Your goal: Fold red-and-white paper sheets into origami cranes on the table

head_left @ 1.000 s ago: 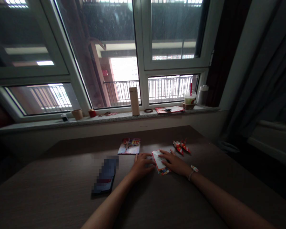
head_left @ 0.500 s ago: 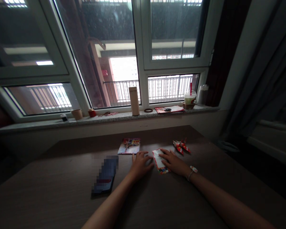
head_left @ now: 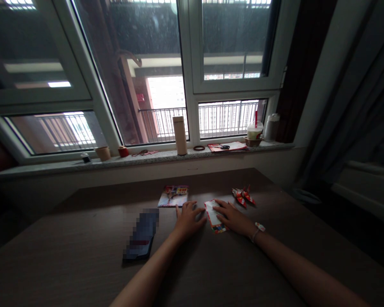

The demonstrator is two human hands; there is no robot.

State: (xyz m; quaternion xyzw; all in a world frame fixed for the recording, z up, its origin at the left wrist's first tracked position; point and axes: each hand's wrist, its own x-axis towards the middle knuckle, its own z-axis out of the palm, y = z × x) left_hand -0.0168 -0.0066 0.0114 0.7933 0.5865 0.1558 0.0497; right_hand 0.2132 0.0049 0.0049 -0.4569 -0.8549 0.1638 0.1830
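A small sheet of paper (head_left: 213, 213), white with a red border and a colourful lower end, lies on the dark brown table (head_left: 92, 230). My right hand (head_left: 233, 216) rests on its right side with the fingers stretched out; part of the sheet is hidden beneath them. Just left of the paper, my left hand (head_left: 189, 219) lies on the table, fingers apart and holding nothing. Beyond it is a colourful printed leaflet (head_left: 173, 196). Two folded red-and-white paper pieces (head_left: 243, 197) stand past my right hand.
A dark phone (head_left: 142, 234), partly pixelated, lies left of my left forearm. Along the windowsill stand a beige bottle (head_left: 179, 135), a paper cup (head_left: 103, 153), a drink cup with a red straw (head_left: 254, 130) and a grey bottle (head_left: 272, 127). Scissors (head_left: 224, 147) rest on red-edged papers there.
My left hand has shifted very slightly to the left. My right hand and the paper beneath it look the same.
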